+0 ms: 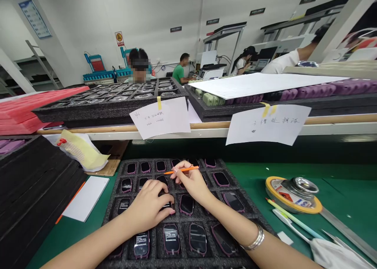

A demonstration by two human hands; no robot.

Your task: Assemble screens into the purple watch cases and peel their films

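Observation:
A black foam tray (173, 216) lies in front of me, its compartments holding several smartwatches with dark purple cases. Some screens, such as that of one smartwatch (171, 238), show small white text; others are dark. My left hand (149, 206) lies low over the tray's middle, thumb and fingers curled round a smartwatch (167, 203) that they partly hide. Between the thumb and fingers of my right hand (190, 182) is a thin orange pen-shaped stick (182, 170), pointing left above the back rows. Its tip is apart from my left hand.
A roll of yellow-edged tape (269, 188), a small metal dish and several slim tools lie at right. White paper (86, 198) and stacked black foam trays (32, 198) are at left. A shelf (206, 129) with more trays and hanging notes crosses behind; co-workers sit beyond.

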